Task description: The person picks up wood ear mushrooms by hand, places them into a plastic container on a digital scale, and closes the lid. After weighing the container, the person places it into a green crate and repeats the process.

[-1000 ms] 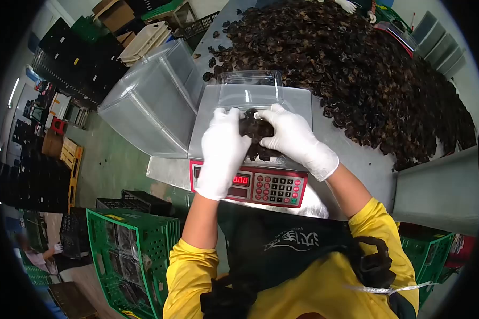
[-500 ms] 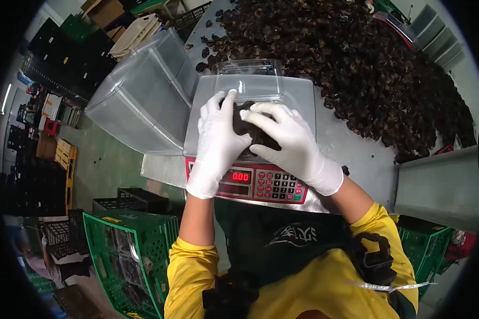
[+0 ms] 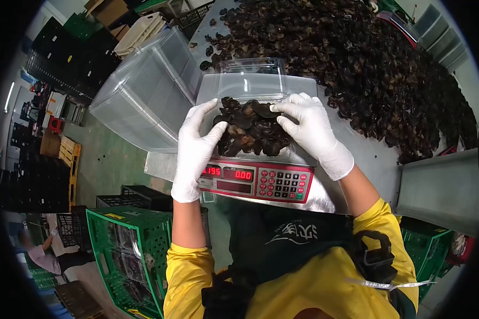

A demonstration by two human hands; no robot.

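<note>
Dark, ruffled fungus-like pieces (image 3: 250, 130) fill a clear plastic box on the scale's grey platform (image 3: 303, 87). My white-gloved left hand (image 3: 199, 141) is at the box's left side, thumb and fingers spread, the thumb tip against the pieces. At the right side, my gloved right hand (image 3: 314, 130) has its fingertips on the upper right pieces, thumb and forefinger apart. The clear lid (image 3: 250, 80) stands open behind the filling. Red digits glow on the scale's panel (image 3: 255, 181); the middle display reads 0.00.
Stacked clear boxes (image 3: 143, 93) lean left of the scale. A big heap of dark pieces (image 3: 356, 69) covers the metal table's (image 3: 370, 165) back and right. Green crates (image 3: 130, 260) stand below left, and another person (image 3: 45, 258) is at the far left.
Both hands have moved apart from over the middle of the box to its two sides, uncovering the dark pieces. The scale's left display now shows digits.
</note>
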